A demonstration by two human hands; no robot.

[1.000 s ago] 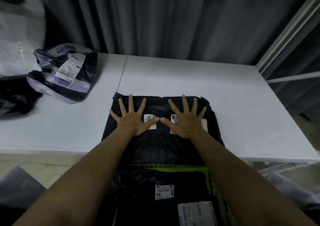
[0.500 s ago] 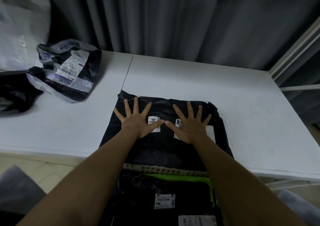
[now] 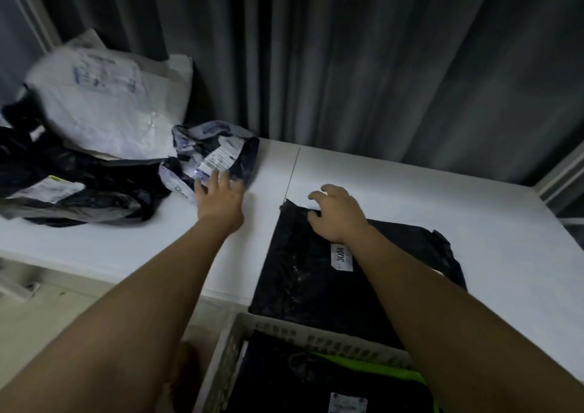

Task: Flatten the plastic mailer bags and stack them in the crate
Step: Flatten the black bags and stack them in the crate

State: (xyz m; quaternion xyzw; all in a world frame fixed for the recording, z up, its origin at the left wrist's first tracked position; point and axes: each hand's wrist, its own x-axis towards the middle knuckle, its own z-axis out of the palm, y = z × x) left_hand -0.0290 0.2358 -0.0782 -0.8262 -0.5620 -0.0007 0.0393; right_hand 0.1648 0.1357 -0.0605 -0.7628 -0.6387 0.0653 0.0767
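A flat black mailer (image 3: pixel 316 273) with a white "3004" label lies on the white table (image 3: pixel 410 204), its near end over the crate's far rim. My right hand (image 3: pixel 336 215) rests on its far left corner, fingers bent over the edge and touching the table. My left hand (image 3: pixel 219 197) reaches left, with straight fingers touching a crumpled dark mailer with a white label (image 3: pixel 218 152). The pale slotted crate (image 3: pixel 284 333) sits below the table's front edge and holds flat black mailers and a green-edged one (image 3: pixel 379 371).
A heap of crumpled mailers fills the table's left end: a big white one (image 3: pixel 110 106) at the back, black ones (image 3: pixel 69 188) in front. A grey curtain hangs behind the table. A metal frame (image 3: pixel 562 172) stands at the right.
Both hands have left off pressing flat on the black mailer. My left hand has moved left to the crumpled mailer, my right hand to the flat mailer's far left corner. The view has swung left.
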